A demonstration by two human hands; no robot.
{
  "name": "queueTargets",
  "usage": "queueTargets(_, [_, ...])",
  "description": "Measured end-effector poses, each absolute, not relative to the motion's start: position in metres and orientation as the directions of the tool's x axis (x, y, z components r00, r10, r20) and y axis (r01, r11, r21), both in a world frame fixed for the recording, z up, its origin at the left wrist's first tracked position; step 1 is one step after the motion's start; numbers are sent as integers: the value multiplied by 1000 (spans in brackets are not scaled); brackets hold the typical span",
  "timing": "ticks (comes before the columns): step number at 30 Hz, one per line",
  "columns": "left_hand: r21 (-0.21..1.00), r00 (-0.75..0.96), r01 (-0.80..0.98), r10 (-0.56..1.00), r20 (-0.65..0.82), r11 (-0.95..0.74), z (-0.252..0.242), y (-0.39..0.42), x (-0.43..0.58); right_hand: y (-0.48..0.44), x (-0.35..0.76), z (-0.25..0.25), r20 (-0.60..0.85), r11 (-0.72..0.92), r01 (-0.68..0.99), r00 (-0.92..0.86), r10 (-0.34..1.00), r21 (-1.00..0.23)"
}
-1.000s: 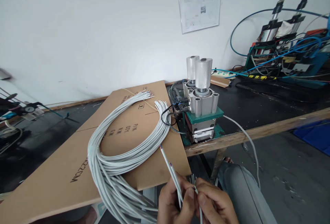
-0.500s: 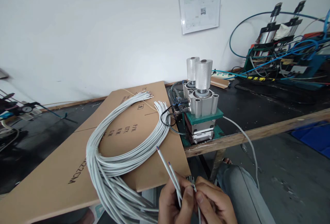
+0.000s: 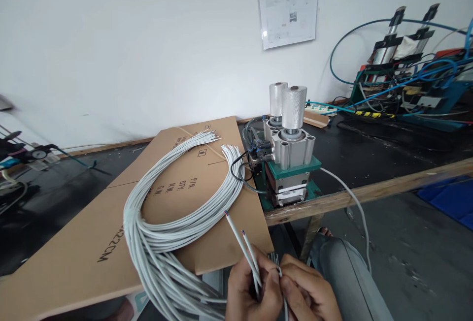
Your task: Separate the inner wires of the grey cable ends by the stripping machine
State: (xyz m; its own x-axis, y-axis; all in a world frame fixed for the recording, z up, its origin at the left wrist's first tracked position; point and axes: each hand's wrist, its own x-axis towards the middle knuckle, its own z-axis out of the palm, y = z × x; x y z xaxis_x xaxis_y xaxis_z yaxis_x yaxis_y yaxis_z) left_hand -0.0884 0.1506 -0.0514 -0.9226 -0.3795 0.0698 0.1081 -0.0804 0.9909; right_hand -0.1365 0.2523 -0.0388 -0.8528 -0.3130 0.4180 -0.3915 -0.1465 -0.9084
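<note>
Both hands sit low, close to the lap. The left hand (image 3: pixel 251 294) pinches two wires (image 3: pixel 242 244), ends angled up toward the press (image 3: pixel 290 163) on the counter (image 3: pixel 369 190); the right hand (image 3: pixel 308 294) closes its grip on their lower part, steadying them. The bundle (image 3: pixel 162 242) lies on cardboard (image 3: pixel 74 262), within reach.

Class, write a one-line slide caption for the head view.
Both hands, left hand and right hand, pinch grey wires beside a pneumatic press.

Head view (near), downward at bench (image 3: pixel 369 190).
</note>
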Motion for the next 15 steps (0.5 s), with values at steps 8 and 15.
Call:
queueTargets(8, [991,-920,110,-386,73,-75,-50,154,-88,265,-130,-55,411,-146,-386,-819,-400,-911])
queueTargets(15, [987,-898,154,-424,119,-50,-51,152,-88,260,-126,-78,505,-198,-465,-788,-352,-863])
